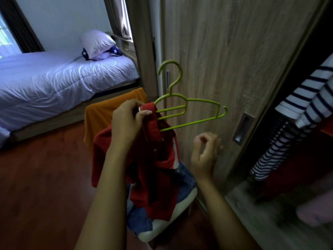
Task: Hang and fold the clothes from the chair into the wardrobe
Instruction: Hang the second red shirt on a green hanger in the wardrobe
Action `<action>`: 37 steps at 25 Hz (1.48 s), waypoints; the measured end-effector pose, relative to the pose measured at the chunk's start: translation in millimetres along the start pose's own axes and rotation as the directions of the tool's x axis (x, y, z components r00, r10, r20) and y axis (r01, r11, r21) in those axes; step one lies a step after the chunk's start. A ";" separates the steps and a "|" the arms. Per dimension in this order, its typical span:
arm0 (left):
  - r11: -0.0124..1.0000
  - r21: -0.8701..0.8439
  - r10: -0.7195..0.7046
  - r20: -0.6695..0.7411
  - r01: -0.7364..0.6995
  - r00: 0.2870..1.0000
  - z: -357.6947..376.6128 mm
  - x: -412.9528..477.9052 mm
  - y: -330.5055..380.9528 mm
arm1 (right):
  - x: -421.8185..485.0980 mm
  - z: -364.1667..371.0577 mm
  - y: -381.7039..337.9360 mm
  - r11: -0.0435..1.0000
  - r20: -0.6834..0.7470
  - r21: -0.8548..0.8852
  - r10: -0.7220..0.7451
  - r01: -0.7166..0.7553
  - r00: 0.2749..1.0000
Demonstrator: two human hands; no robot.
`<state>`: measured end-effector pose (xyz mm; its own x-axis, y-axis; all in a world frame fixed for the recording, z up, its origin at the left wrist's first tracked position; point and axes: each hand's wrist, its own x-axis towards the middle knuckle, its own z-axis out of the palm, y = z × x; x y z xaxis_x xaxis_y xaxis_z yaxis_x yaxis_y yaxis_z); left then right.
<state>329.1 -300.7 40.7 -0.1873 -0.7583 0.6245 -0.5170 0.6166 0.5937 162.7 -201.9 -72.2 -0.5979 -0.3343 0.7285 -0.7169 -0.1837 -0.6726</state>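
Bed with pale wrinkled sheets and a white pillow sits far off on the left. A tall brown wooden wardrobe door stands right behind the hands. To its right the wardrobe is open, and black-and-white striped clothes hang inside. Below the arms is a chair with a white seat. An orange cloth hangs over its back and blue jeans lie on the seat. The left hand pinches the collar of a red shirt together with one end of a thin green plastic hanger. The shirt hangs down over the chair. The right hand is just beside the door, fingers loosely bent with nothing in them. The shirt and arms hide much of the chair. A pink thing low in the wardrobe is too blurry to make out.
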 end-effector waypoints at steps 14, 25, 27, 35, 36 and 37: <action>0.999 -0.034 -0.015 -0.074 0.013 0.997 -27.4 -21.6 -14.2 | -4.6 11.9 46.7 0.501 0.330 0.109 0.797 -0.859 0.506; 0.997 -0.055 -0.059 -0.121 0.053 0.991 -3.0 -39.1 -48.9 | 101.9 -38.7 18.7 0.653 0.118 0.181 0.728 -0.736 0.675; 0.997 -0.065 -0.037 -0.130 0.029 0.991 -0.8 -40.4 -50.0 | 106.7 -46.6 11.5 0.666 0.119 0.207 0.710 -0.717 0.694; 0.991 -0.113 -0.083 -0.113 0.070 0.990 2.7 -39.0 -55.7 | 120.8 -69.6 -5.2 0.955 0.448 0.123 0.189 -0.269 0.874; 0.990 -0.116 -0.092 -0.102 0.080 0.990 1.8 -38.5 -55.0 | 120.7 -70.5 -8.7 0.962 0.468 0.144 0.141 -0.233 0.872; 0.989 -0.122 -0.093 -0.080 0.083 0.992 0.8 -38.3 -53.6 | 121.1 -70.9 -8.7 0.970 0.462 0.140 0.112 -0.198 0.880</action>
<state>363.4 -304.9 -15.5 -0.0708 -0.7931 0.6050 -0.4250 0.5727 0.7010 71.1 -175.3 31.0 -0.4408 -0.7418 0.5054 -0.5269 -0.2419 -0.8147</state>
